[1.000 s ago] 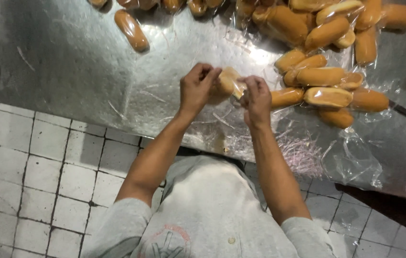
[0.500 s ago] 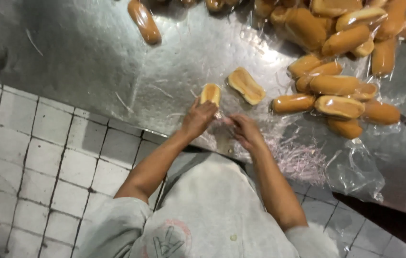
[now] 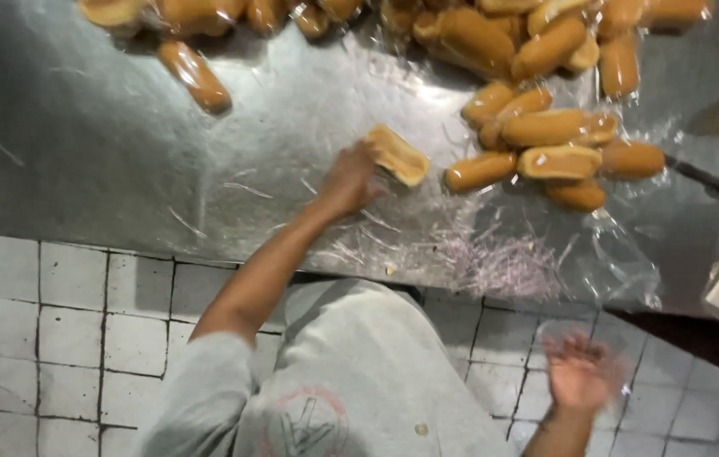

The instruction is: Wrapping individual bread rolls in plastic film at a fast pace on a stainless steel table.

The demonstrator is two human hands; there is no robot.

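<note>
Golden split roll (image 3: pixel 397 156) is lying slantwise beyond the left hand (image 3: pixel 349 180), fingertips touching it; right hand (image 3: pixel 579 372) is hanging spread, off the metal table (image 3: pixel 106 169).

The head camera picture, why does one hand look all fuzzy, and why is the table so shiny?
In the head view, the right hand is smeared by motion blur, low over the tiled floor. The left hand, touching the split bun, looks sharper. The metal table throws back pale glare, and the clear plastic glints too.
</note>
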